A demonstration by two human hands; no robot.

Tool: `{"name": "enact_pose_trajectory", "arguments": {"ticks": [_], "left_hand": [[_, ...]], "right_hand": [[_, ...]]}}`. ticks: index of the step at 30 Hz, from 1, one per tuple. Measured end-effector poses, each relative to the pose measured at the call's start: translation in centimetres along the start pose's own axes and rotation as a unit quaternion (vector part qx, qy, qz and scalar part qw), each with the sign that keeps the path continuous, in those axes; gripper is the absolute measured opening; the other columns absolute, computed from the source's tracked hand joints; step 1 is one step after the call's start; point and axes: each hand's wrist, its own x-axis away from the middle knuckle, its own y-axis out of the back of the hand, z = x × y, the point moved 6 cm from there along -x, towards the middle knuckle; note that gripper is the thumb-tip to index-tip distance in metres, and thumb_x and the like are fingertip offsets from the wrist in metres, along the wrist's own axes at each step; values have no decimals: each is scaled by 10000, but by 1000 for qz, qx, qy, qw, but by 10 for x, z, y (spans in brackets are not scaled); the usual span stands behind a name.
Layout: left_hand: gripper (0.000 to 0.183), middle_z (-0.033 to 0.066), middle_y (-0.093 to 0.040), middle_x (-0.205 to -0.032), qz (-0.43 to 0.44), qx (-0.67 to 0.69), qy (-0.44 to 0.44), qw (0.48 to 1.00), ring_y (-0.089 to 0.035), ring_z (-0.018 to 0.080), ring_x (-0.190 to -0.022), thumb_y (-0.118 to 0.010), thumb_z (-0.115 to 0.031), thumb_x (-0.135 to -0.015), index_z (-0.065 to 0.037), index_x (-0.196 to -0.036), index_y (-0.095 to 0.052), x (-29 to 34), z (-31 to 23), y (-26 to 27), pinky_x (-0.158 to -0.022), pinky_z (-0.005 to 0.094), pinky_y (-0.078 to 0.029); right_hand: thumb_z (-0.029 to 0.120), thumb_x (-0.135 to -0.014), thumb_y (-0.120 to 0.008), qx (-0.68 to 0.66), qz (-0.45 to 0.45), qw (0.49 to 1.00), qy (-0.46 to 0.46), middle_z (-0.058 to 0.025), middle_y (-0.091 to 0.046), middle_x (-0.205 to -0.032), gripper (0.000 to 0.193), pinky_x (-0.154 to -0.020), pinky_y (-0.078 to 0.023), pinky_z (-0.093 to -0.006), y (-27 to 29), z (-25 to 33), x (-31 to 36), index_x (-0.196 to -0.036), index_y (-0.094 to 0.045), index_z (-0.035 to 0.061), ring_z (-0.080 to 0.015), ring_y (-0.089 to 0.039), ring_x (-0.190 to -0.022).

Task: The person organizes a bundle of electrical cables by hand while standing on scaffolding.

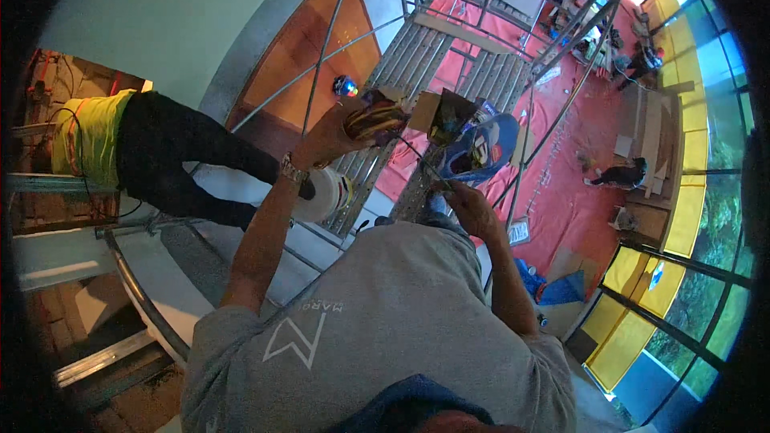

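Note:
My left hand (341,130), with a watch at the wrist, is closed around a bundle of looped dark and yellowish strands (377,120). A thin dark strand (413,151) runs from beside that bundle down to my right hand (472,208). The right fingers pinch the strand's near end; its exact kind is too small to tell. Just beyond my right hand is a blue bag-like container (497,140) with assorted small items inside. An open cardboard box (425,111) with dark contents stands beside it, close to the bundle.
I am high on a scaffold with slatted planks (405,60) and metal bars (573,100). A white bucket (325,195) stands left of me, near a person in a yellow top and dark trousers (180,136). Far below, other people (642,60) and piled materials are on a red-covered floor (561,224).

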Motion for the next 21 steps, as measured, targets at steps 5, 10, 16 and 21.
{"name": "enact_pose_trajectory", "arguments": {"ticks": [5,10,16,21], "left_hand": [[481,35,-684,-946,46,246,202,947,-645,123,-709,-878,-152,-799,-52,-1186,-611,21,-3,-4,-641,293,-561],[327,3,-677,-824,39,307,249,918,-645,111,-684,-844,-137,-841,-70,-1101,-657,33,0,-10,-588,280,-551],[231,16,-680,-792,-58,476,237,845,-677,145,-646,-786,-96,-890,-73,-1078,-655,36,15,-13,-567,307,-564],[231,28,-688,-793,-106,537,237,802,-706,170,-674,-781,-95,-888,-90,-1074,-644,35,13,-16,-573,341,-593]], "right_hand": [[246,-1034,-540,43,15,999,-8,-227,-705,-1147,363,-885,-523,-472,-5,-5,-2,-1329,-609,47,-416,-687,-1034],[227,-1035,-527,-52,22,998,7,-236,-713,-1051,349,-840,-517,-492,1,-4,-7,-1303,-613,22,-421,-686,-971],[168,-1018,-518,47,50,993,91,-201,-717,-1060,321,-887,-523,-485,-14,-18,-15,-1285,-635,35,-419,-680,-982],[269,-1058,-506,41,42,988,139,-209,-716,-1064,350,-885,-515,-425,-23,-6,-5,-1306,-641,63,-342,-686,-965]]}}
